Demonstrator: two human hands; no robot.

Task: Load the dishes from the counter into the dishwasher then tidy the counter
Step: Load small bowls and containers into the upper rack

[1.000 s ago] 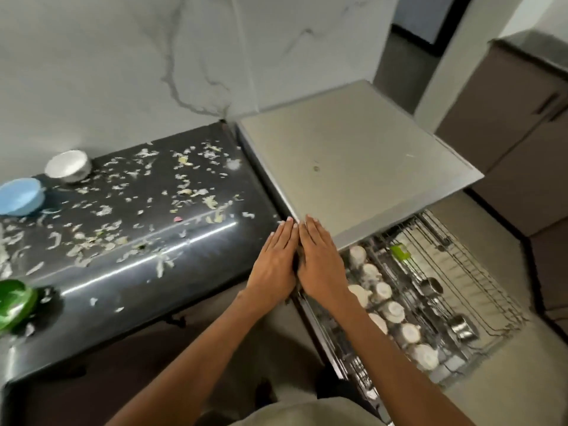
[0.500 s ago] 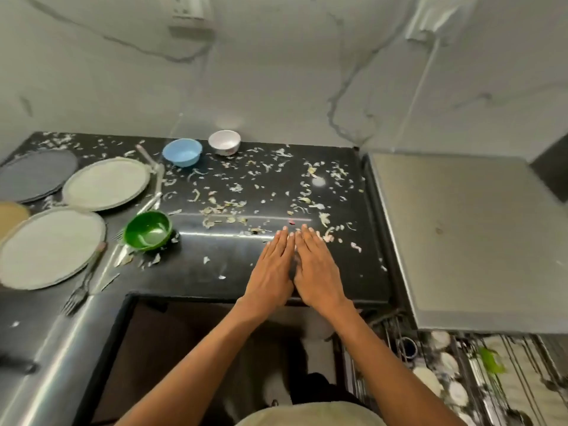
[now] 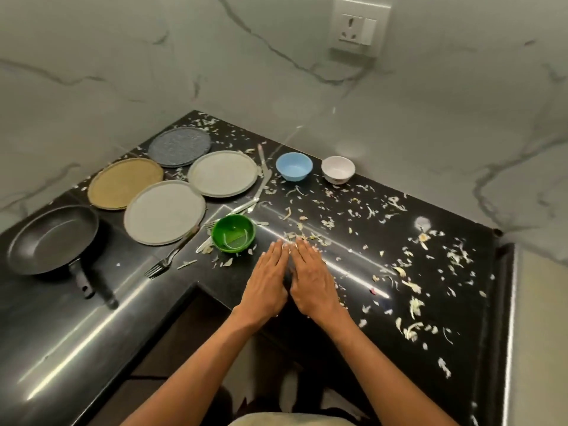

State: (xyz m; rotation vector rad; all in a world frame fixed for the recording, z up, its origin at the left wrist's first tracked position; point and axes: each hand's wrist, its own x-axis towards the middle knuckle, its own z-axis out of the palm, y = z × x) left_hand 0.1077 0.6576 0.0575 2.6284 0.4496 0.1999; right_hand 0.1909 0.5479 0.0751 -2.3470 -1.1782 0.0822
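My left hand [image 3: 266,284] and my right hand [image 3: 313,281] are held flat, palms down and side by side, over the black counter [image 3: 353,302]; neither holds anything. Just left of my fingertips sits a green bowl [image 3: 234,232]. Farther back stand a blue bowl [image 3: 294,166] and a white bowl [image 3: 338,169]. To the left lie two grey plates [image 3: 164,212] [image 3: 222,173], a tan plate [image 3: 125,182] and a dark speckled plate [image 3: 179,146]. A black frying pan [image 3: 52,239] rests at far left. A fork [image 3: 166,261] lies by the near plate.
Vegetable scraps [image 3: 412,302] litter the counter's middle and right. More cutlery [image 3: 262,182] lies between the plates and bowls. A wall socket [image 3: 358,26] is on the marble wall. The dishwasher's top edge [image 3: 541,302] shows at far right.
The view has swung left from the open dishwasher rack to the counter corner, bringing plates and pan into sight. My hands stay flat and together in front of me.
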